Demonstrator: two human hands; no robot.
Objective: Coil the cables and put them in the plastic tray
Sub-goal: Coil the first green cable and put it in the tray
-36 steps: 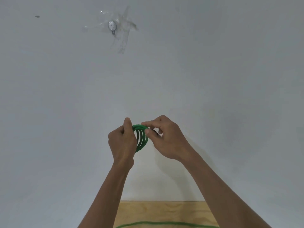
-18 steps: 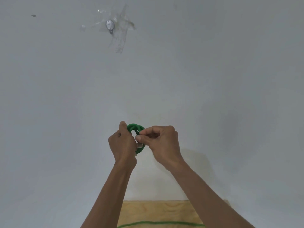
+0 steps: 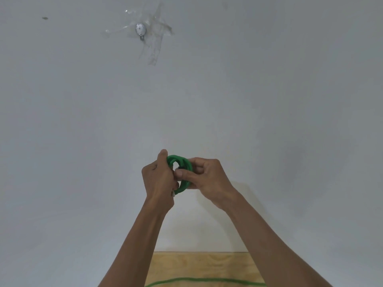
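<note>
Cable point(image 3: 204, 283), green, lies in a loose line across the wooden tabletop point(image 3: 199, 266) at the bottom edge, well below the fingers and between the two bare forearms. Higher up, both hands are raised in front of a plain white wall point(image 3: 290, 100). A small green coil point(image 3: 182, 161) of cable sits between them. The left hand point(image 3: 158, 183) is closed around the coil's left side, thumb pointing up beside it. The right hand point(image 3: 209, 181) has its fingers point(image 3: 199, 162) curled over the coil's right side, and the thumb presses against the loops at the middle. A pale tip shows just under the left hand. Far above the fingers, a small metal hook point(image 3: 140, 30) is stuck to the wall under strips of clear tape point(image 3: 154, 52).
</note>
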